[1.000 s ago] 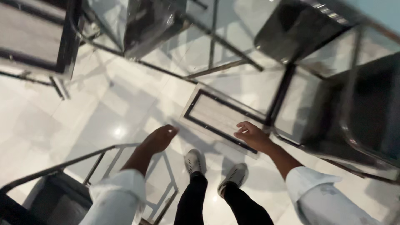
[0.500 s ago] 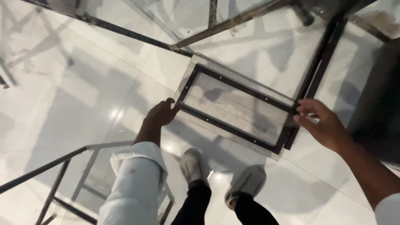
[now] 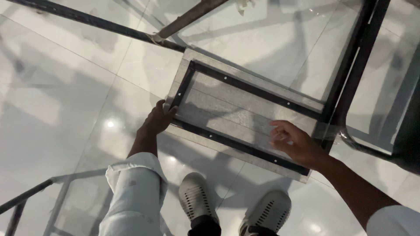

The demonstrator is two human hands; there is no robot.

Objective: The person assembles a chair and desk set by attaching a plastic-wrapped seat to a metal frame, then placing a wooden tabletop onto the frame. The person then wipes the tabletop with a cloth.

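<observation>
View from above, looking down at a glossy white tiled floor (image 3: 57, 100) that mirrors ceiling lights and shadows. At lower left, the corner of a dark metal frame holding glass (image 3: 39, 192) stands over the tiles. Next to it, a white sleeve (image 3: 133, 192) leads up to the left hand (image 3: 157, 119), whose fingers curl closed over the left corner of a rectangular panel (image 3: 249, 111). The panel is a flat, clear sheet with a pale grey border and an inner black strip dotted with small screws; it lies tilted in the view, low over the floor in front of the person. Below it, two pale perforated shoes (image 3: 197, 203) stand on the tiles. To the right, the right hand (image 3: 295, 142) rests on the panel's near right area with fingers spread and loosely bent, open rather than gripping, though whether the thumb hooks the edge cannot be told. A dark metal bar (image 3: 96, 22) crosses the top left, and more black-framed glass (image 3: 350, 65) stands upright just beyond the panel's right end.
</observation>
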